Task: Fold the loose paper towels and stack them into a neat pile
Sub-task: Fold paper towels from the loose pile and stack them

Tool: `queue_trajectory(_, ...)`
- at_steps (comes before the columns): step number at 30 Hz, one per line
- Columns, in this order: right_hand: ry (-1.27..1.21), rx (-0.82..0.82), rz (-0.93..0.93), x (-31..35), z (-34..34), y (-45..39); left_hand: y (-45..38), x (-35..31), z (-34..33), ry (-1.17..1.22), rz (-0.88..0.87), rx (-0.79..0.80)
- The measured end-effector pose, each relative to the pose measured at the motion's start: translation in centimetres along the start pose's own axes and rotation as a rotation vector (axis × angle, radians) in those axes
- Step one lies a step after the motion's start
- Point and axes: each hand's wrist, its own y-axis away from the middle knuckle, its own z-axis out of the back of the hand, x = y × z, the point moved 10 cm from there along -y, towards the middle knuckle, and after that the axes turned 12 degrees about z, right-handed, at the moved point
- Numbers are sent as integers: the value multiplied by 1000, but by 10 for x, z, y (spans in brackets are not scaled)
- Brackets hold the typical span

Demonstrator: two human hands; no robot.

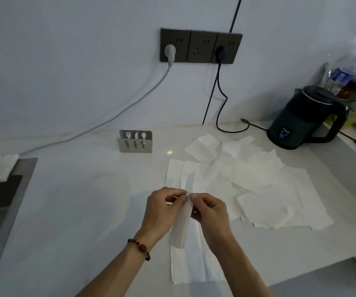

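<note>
Both hands meet above the smooth, pale stone-look counter (76, 200). The left hand (162, 207) and right hand (210, 211) each pinch the top of a thin, narrow folded paper towel (180, 226), which hangs between them as a soft white strip. Beneath it a long flat towel strip (186, 262) lies on the counter. Loose towels (258, 185), creased and overlapping, spread to the right. Behind stand a brushed-metal napkin holder (135, 141) with cutlery cut-outs and a dark kettle (305, 116) displaying "55".

White paper towel strip (181, 219) held upright above counter; loose towels (258, 185) scattered right
</note>
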Motion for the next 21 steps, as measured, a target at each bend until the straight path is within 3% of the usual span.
queue_trajectory(7, -276, 18, -163, -18, -1, 9, 5, 1, -5, 29, 18, 79)
queue_trajectory(13, -226, 35, -195, -24, 5, 11, 17, -11, -20, 185, 69, 291)
queue_trajectory(21, -192, 42, -190, -25, 12, 12, 22, -3, -30, 190, 113, 389)
